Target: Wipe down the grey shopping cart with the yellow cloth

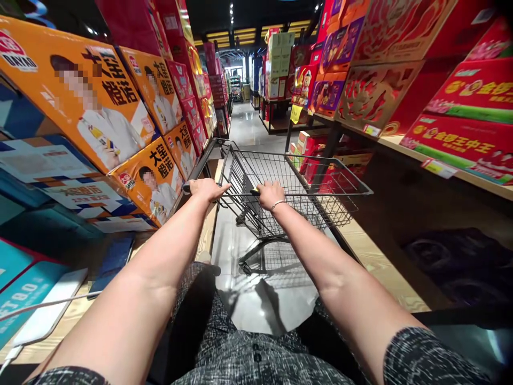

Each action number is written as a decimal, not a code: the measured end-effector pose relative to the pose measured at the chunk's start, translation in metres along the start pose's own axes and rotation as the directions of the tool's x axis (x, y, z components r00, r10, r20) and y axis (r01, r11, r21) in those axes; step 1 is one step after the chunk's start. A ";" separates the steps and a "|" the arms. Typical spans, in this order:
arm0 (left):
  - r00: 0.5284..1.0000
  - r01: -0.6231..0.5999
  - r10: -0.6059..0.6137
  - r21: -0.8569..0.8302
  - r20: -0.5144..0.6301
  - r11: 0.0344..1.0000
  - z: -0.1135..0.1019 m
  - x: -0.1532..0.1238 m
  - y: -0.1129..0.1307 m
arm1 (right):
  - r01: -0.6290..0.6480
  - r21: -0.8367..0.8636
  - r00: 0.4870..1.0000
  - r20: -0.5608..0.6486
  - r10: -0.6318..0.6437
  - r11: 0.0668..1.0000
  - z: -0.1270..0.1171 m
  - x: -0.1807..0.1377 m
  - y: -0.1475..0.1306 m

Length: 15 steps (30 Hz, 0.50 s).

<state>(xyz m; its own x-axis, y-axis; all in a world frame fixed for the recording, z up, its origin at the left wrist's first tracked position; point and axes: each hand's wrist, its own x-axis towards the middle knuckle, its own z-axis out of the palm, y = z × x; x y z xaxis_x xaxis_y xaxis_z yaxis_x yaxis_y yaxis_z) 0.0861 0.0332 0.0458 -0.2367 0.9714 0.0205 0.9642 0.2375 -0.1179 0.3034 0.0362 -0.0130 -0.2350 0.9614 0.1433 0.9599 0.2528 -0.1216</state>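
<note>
A black wire shopping cart (320, 176) stands sideways in front of me, its basket pointing right and its handle at the left. My left hand (208, 189) is closed over the near end of the handle, the thumb stretched along the cart's side. Farther right, my right hand (270, 193) grips the basket's near top rim, with a bracelet on that wrist. A small black-and-yellow part shows beside its fingers. The fingertips of both hands are partly hidden. Below the basket, the cart's wheels (245, 266) rest on the grey floor.
Orange drink cartons (140, 128) are stacked at the left, above a wooden ledge with a white power bank (50, 307) and a dark phone (112, 262). Red gift boxes (460, 144) fill the right shelf (473, 176). Behind the cart, a shiny aisle floor (244, 120) runs between displays.
</note>
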 end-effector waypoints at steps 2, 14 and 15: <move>1.000 0.000 0.000 0.027 0.019 1.000 -0.001 0.004 -0.001 | 0.006 0.005 1.000 0.009 -0.006 1.000 -0.003 -0.006 -0.001; 0.966 -0.132 0.114 -0.066 -0.234 0.989 0.024 0.028 -0.022 | 0.187 0.176 0.950 0.217 -0.223 0.966 -0.006 0.022 0.018; 0.964 -0.124 0.098 -0.091 -0.249 0.988 0.027 0.033 -0.023 | 0.193 0.226 0.948 0.208 -0.241 0.955 -0.003 0.026 0.019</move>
<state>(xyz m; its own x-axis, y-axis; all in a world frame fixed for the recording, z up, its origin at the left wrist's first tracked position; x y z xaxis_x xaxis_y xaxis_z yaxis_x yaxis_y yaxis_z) 0.0525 0.0595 0.0220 -0.1040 0.9613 0.2552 0.9930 0.1150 -0.0285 0.3162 0.0661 -0.0088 -0.4862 0.8729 -0.0392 0.8363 0.4518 -0.3106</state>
